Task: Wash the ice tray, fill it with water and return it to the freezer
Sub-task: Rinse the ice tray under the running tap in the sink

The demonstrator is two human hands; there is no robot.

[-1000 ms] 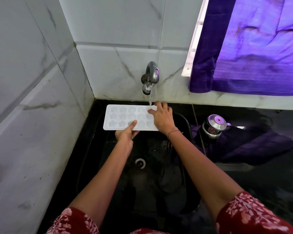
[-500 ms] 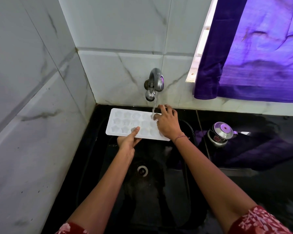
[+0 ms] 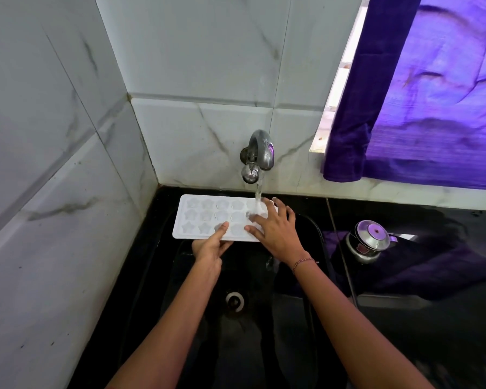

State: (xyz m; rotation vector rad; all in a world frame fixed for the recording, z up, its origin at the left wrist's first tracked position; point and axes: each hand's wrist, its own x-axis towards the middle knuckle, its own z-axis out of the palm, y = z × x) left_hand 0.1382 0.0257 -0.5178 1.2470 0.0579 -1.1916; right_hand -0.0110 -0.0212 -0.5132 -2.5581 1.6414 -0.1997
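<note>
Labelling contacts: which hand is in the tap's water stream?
The right hand, fingers spread on the ice tray's right end where the stream lands. The left hand pinches the near edge, away from it.

This is a home kitchen, seen at its washing corner. A curved chrome wall tap point(image 3: 260, 153) runs water into a glossy black sink basin point(image 3: 253, 346) with a round steel drain point(image 3: 234, 301), sunk in a polished black stone surface point(image 3: 446, 346). White marble-veined wall tiles point(image 3: 202, 51) line the corner. A small steel pressure cooker point(image 3: 368, 241) stands on the surface right of the basin. A white plastic ice tray point(image 3: 202, 217) with star-shaped hollows is under the stream. A purple cloth curtain point(image 3: 438, 108) hangs over a bright window.
</note>
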